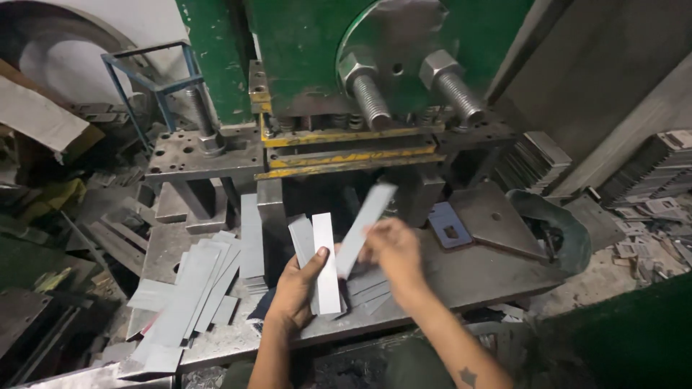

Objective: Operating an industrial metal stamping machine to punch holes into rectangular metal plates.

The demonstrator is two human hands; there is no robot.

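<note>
Fingers [317,259] of the left hand [297,288] are seen curled around a small bundle of flat grey metal strips [326,263], with the thumb laid across the front of the bundle; the strips are held upright and fanned slightly, their upper ends standing clear above the hand. Fingertips of the right hand [393,248] are closed in a pinch on the lower end of a single metal strip [364,220], which is tilted up and to the right, its top end reaching toward the dark gap beneath the press. The single strip is held just beside the bundle, and whether the two touch cannot be told, since the right hand is blurred. Both hands are positioned above the steel work table [468,277], directly in front of the green press machine [303,50]. Yellow-edged die plates [346,155] are seen stacked under the machine body, with two large threaded bolts [450,90] projecting above them. A loose stack of further strips [191,299] is spread on the left part of the table, well apart from the hands. More strips [371,288] lie flat under the right hand. A bluish plate with a square hole [448,225] rests on the table to the right of the hands, beside a larger angled steel plate [494,220]. Piled metal parts [659,169] are visible at the far right.
</note>
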